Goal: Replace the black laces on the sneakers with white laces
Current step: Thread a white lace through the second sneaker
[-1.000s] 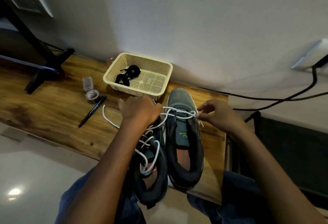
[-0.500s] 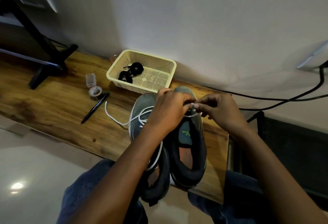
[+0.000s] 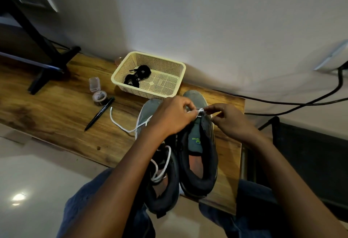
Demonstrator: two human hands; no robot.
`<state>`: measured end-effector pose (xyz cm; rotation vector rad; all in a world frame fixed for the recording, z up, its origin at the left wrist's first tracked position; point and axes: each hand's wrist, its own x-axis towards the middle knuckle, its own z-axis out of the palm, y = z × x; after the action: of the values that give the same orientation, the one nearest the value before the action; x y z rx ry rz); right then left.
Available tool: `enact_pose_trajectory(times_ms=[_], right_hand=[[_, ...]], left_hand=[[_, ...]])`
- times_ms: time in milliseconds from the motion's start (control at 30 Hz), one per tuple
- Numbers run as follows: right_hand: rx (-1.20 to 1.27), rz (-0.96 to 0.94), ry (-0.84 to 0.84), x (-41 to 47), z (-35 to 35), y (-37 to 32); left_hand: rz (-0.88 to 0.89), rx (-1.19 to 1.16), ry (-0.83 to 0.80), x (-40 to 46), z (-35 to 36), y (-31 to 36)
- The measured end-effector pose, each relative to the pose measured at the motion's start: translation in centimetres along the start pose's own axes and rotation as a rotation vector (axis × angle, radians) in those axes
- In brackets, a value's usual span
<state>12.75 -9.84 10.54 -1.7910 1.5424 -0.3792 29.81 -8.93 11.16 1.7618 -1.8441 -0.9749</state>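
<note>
Two grey sneakers stand side by side at the near edge of the wooden table (image 3: pixel 56 117), toes away from me. The left sneaker (image 3: pixel 163 187) carries a white lace whose loose end (image 3: pixel 118 122) trails left across the wood. Over the toe half of the right sneaker (image 3: pixel 199 155), my left hand (image 3: pixel 169 117) and my right hand (image 3: pixel 227 119) meet and both pinch a short stretch of white lace (image 3: pixel 200 110). Rolled black laces (image 3: pixel 137 76) lie in the cream basket (image 3: pixel 178 79).
A black pen (image 3: pixel 99 113), a tape roll (image 3: pixel 99 96) and a small clear box (image 3: pixel 94 84) lie left of the basket. A black stand (image 3: pixel 47 55) sits far left. Black cables (image 3: pixel 291 104) run along the wall at right. My knees are below the table edge.
My left hand crossed from the left sneaker to the right sneaker's toe and joined my right hand on the white lace. The lace span between the shoes drew in.
</note>
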Motion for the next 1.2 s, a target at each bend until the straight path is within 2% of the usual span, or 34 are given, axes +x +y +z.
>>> enact_pose_trajectory(times_ms=[267,433,533,767,967,1200], right_hand=[[-0.062,0.008,-0.067,-0.2,0.5,-0.1],[0.037,0.043,-0.114,-0.7,0.4,-0.6],[0.064,0.13,-0.06,-0.5,0.6,0.0],[0.39,0.329,0.034,-0.5,0.8,0.5],[0.5,0.346,0.045,-0.6,0.8,1.1],[0.508,0.317,0.022,-0.7,0.7,1.4]], left_hand=[[0.017,0.289,0.045,-0.6,0.8,0.5],[0.044,0.391,0.127,-0.5,1.5,0.3],[0.05,0.41,0.166,-0.3,2.1,0.2],[0.007,0.386,0.209,0.1,3.6,0.6],[-0.02,0.415,0.246,0.1,4.5,1.0],[-0.036,0.4,0.218,0.3,5.1,1.4]])
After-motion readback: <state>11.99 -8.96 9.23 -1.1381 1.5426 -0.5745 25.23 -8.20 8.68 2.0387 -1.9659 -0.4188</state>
